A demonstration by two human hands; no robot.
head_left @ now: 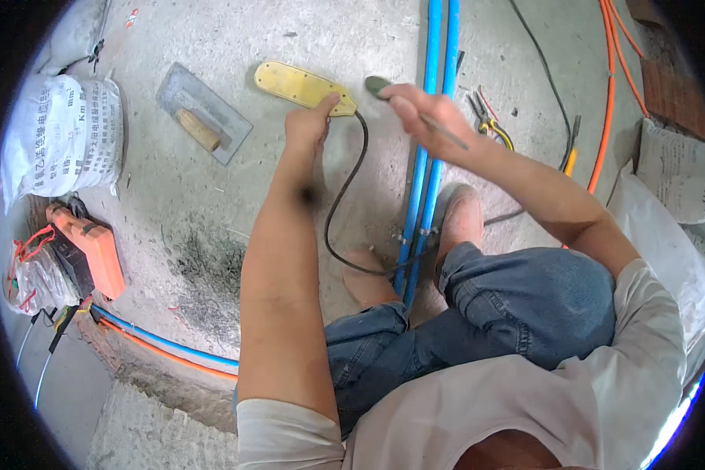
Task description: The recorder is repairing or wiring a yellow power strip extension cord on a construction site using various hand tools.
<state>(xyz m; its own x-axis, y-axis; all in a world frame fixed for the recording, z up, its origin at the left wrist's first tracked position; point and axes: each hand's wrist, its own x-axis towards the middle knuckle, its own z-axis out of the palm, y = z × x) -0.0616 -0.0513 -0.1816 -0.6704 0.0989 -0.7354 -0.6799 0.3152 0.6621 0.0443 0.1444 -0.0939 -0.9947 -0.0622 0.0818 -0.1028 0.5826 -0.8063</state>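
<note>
A long yellow power strip [294, 84] lies on the concrete floor, its side dotted with small screws facing up. My left hand [312, 121] grips its near right end, thumb on top, beside where the black cord [360, 157] leaves it. To the right, my right hand [421, 113] is closed round a slim tool [377, 84] with a dark green oval end and a thin grey shaft pointing back along my wrist. I cannot make out its exact kind. That tool is apart from the strip. Left of the strip rests a steel plastering trowel [204, 113] with a wooden handle.
Two blue pipes [420, 180] run up the floor beside my shoe [460, 218]. Pliers [493, 129] and a yellow-handled tool [571, 160] lie to the right, near orange conduit [605, 117]. White sacks [70, 133] and an orange tool [90, 243] stand left.
</note>
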